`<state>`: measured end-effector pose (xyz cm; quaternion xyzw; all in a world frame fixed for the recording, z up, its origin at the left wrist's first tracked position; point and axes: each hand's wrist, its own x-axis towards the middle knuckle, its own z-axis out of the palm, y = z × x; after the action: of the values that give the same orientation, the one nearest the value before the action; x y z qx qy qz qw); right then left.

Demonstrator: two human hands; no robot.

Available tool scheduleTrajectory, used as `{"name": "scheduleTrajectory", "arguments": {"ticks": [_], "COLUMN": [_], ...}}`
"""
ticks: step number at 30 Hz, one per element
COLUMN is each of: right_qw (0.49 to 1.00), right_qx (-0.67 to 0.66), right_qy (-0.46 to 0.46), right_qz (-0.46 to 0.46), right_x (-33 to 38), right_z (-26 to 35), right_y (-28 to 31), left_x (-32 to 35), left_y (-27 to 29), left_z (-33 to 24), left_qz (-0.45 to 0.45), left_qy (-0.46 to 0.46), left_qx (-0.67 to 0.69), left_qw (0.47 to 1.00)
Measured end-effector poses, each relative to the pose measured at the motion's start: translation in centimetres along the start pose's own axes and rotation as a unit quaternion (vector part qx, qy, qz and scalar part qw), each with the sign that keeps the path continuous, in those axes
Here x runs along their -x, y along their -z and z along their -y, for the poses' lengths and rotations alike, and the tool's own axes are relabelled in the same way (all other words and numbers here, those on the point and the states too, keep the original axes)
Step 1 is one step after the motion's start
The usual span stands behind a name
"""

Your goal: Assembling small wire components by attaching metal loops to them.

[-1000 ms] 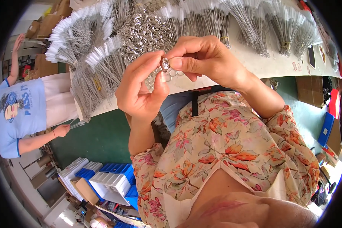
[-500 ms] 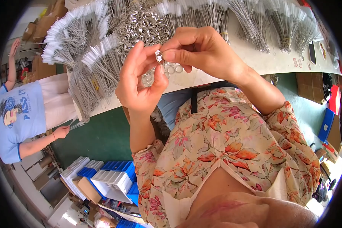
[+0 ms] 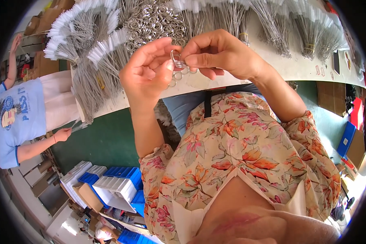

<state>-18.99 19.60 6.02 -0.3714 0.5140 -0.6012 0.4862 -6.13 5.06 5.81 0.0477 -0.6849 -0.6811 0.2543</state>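
Table edge: white, flat tabletop (image 3: 280, 71) ends on the near side of the silvery metal ring heap (image 3: 156, 26); edge passes beneath the wrists.
Room: white surface shows to right of heap; hands take up the space just before it.
Brushes: white-bristled brushes with thin grey wire stems (image 3: 309, 40), bundled left and right of heap.
Loose rings: round silvery metal rings (image 3: 178, 75), flat, near side of heap.
Held piece: shiny silver metal ring cluster (image 3: 177, 62), before heap; one loop upright, others bunched below.
Right hand (image 3: 219, 55): thumb and forefinger pinch cluster.
Left hand (image 3: 144, 75): fingers curled, thumb beside cluster; cannot tell whether gripping.
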Motion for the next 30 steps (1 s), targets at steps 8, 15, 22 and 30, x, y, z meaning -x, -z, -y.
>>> {"name": "scheduleTrajectory", "arguments": {"ticks": [8, 15, 22, 30], "right_qw": [0.996, 0.806, 0.730, 0.738], "right_qx": [0.051, 0.536, 0.617, 0.601], "right_qy": [0.022, 0.162, 0.240, 0.248], "right_qz": [-0.065, -0.190, -0.170, -0.180], "right_x": [-0.7, 3.3, 4.5, 4.5], "right_z": [-1.3, -10.3, -12.3, -12.5], "right_y": [-1.8, 0.4, 0.7, 0.8], "left_x": [0.5, 1.8, 4.6, 2.8], "left_y": [1.4, 14.0, 32.7, 37.2], "left_z": [0.6, 3.7, 5.3, 6.9], "left_qz": [0.007, -0.188, -0.264, -0.195], "left_qy": [0.092, 0.071, 0.151, 0.284], "left_qx": [0.037, -0.420, -0.637, -0.676], "left_qw": [0.995, 0.885, 0.708, 0.651]}}
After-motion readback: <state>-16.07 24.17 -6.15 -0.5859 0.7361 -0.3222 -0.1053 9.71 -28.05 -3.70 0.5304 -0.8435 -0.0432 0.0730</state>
